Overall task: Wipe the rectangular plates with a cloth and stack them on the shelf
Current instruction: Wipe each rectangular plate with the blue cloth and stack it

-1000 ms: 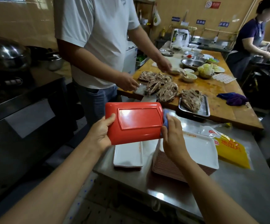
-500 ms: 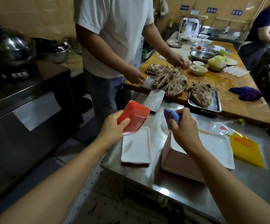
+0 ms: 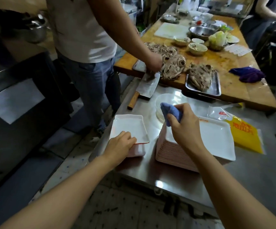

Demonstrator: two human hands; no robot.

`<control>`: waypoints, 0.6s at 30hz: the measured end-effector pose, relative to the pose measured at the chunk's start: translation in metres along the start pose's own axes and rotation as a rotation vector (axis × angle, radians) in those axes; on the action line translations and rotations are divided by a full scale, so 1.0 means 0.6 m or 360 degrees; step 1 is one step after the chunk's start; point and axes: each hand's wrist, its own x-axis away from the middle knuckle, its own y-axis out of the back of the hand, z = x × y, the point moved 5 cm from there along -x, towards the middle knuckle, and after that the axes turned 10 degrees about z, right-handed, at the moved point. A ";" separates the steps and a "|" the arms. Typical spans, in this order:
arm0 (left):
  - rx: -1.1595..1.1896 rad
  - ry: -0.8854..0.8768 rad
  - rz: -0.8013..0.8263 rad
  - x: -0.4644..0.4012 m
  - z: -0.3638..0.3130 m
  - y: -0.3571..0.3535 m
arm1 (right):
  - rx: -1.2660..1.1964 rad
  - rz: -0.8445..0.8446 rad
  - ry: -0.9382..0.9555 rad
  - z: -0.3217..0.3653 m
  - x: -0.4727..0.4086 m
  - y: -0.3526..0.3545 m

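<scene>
A rectangular plate (image 3: 129, 127), white inside with a red rim, lies face up on a short stack of plates at the left of the steel table (image 3: 242, 176). My left hand (image 3: 120, 145) holds its near edge, fingers curled over the rim. My right hand (image 3: 182, 128) grips a bunched blue cloth (image 3: 171, 113) and hovers above the left end of a tall stack of rectangular plates (image 3: 216, 139), white on top with pink edges.
A cleaver (image 3: 144, 89) and a clear round lid (image 3: 168, 100) lie on the steel table behind the plates; a yellow packet (image 3: 242, 134) sits at right. A person in a white shirt (image 3: 84, 30) handles meat on the wooden table (image 3: 233, 66) beyond. Black stove (image 3: 15, 90) at left.
My left hand has turned the red-backed plate face up and lowered it onto the short stack. My right hand with the cloth has come off the plate and moved over the tall stack.
</scene>
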 end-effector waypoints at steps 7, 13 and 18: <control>-0.0023 0.0104 0.0213 -0.008 0.003 -0.065 | -0.0069 -0.0072 -0.0010 -0.019 0.006 0.013; 0.0016 0.0124 0.0345 -0.015 0.014 -0.094 | -0.0087 -0.0096 -0.0054 -0.036 0.013 0.024; 0.0000 0.0158 0.0453 -0.026 0.015 -0.099 | -0.0095 -0.0089 -0.0087 -0.049 0.020 0.031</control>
